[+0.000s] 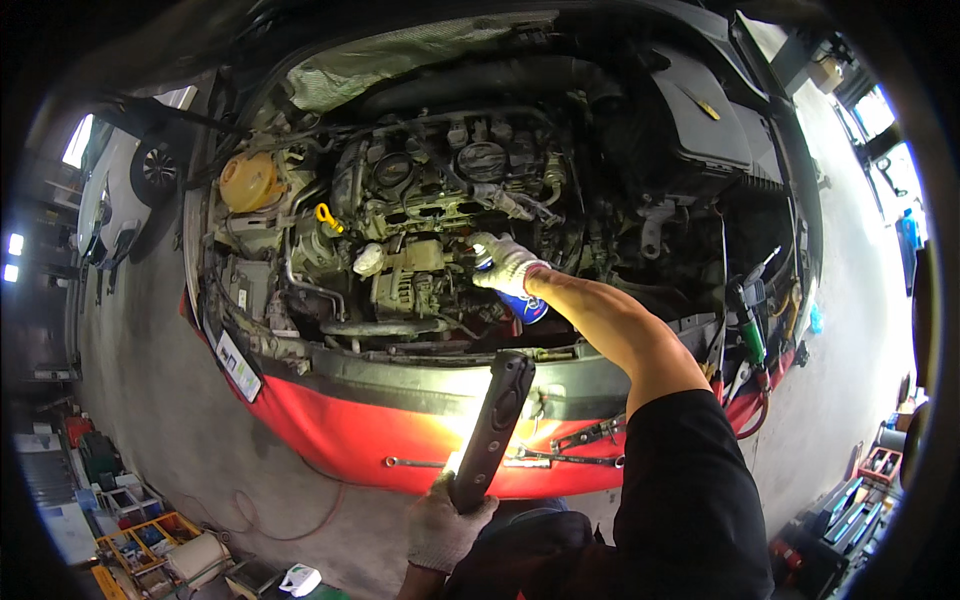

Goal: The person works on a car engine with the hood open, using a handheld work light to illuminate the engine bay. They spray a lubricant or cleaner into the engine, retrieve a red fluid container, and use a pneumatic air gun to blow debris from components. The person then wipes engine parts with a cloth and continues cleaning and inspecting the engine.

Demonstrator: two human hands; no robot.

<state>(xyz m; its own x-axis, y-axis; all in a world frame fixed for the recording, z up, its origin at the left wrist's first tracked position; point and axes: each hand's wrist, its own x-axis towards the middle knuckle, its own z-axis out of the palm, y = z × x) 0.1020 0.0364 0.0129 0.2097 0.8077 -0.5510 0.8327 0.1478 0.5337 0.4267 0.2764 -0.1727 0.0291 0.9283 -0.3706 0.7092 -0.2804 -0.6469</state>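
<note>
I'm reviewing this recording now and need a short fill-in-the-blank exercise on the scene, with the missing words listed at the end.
1. The left hand grips a work light whose casing is the colour ____.
2. The right hand holds a can whose visible body is mostly ____.
3. The ring-shaped handle near the engine is bright ____.
4. The amber tank sits on the picture's ____ side of the engine.

Missing words: black; blue; yellow; left.

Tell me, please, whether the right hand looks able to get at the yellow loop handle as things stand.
Probably not to grasp it yet: the right hand is wrapped around a blue can. Otherwise the way over the engine to the yellow loop handle looks free from above.
</note>
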